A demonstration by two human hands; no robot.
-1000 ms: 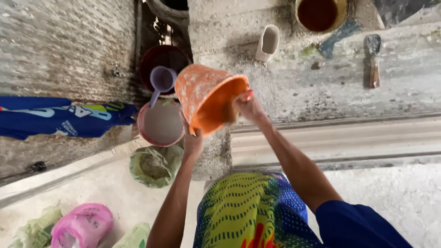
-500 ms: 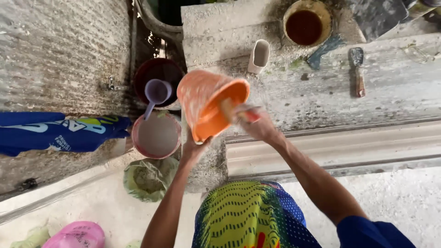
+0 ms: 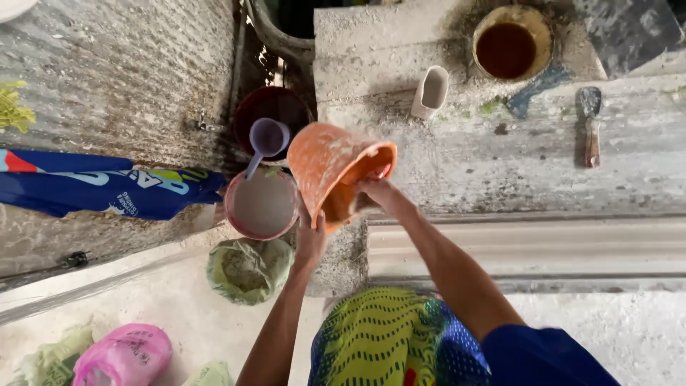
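An orange plastic bucket (image 3: pixel 330 169), streaked with white plaster, is tipped on its side above the edge of a grey concrete slab (image 3: pixel 457 157). My left hand (image 3: pixel 310 241) supports it from below at the rim. My right hand (image 3: pixel 377 194) reaches into its open mouth, fingers inside against the wall. To its left stands a pink bowl (image 3: pixel 261 205) filled with pale grey slurry. A lilac scoop (image 3: pixel 268 139) with a long handle rests above that bowl.
A dark red bucket (image 3: pixel 271 107) sits behind the scoop. On the slab are a white cup (image 3: pixel 430 91), a round tin of brown liquid (image 3: pixel 510 47) and a trowel (image 3: pixel 590 121). A green bag of powder (image 3: pixel 246 269), a pink bag (image 3: pixel 125 354) and blue cloth (image 3: pixel 107 189) lie left.
The orange bucket has dropped lower and tipped further, its mouth turning to the right and down. My right hand has gone from the rim to inside the bucket.
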